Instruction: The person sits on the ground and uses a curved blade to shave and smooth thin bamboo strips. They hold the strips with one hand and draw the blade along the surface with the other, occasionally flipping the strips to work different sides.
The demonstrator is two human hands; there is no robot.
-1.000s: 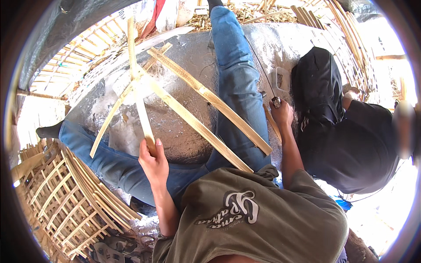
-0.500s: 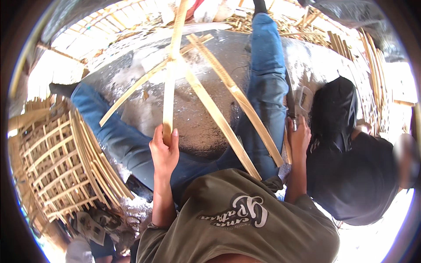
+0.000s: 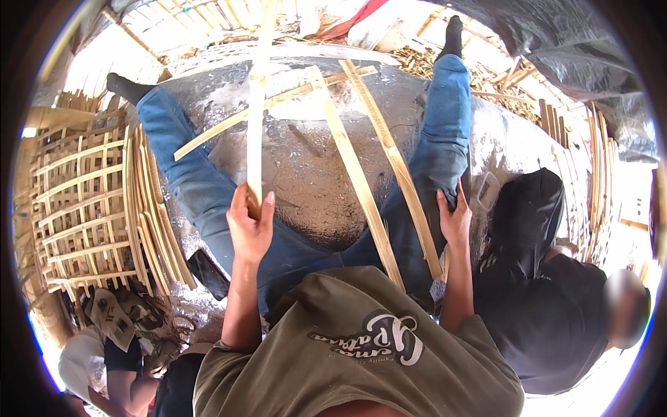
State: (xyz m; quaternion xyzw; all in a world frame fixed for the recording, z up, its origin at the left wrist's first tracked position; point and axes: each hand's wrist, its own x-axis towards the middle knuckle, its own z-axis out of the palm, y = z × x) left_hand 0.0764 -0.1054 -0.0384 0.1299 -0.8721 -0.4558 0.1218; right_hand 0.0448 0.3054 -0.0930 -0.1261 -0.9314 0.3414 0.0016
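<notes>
Bamboo strip (image 3: 256,104) in left hand (image 3: 250,226)

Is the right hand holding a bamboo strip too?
No, the right hand rests flat on the jeans-clad leg; only the left hand grips a bamboo strip.

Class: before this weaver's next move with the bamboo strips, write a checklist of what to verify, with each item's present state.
1. Left hand grips the upright strip: ok.
2. Right hand free of strips, resting on the right knee: ok.
3. Two long strips lie between the legs: ok.
4. Upright strip woven under the crossing strip: cannot tell.
5. Seated person at the right clear of the strips: ok.
</notes>
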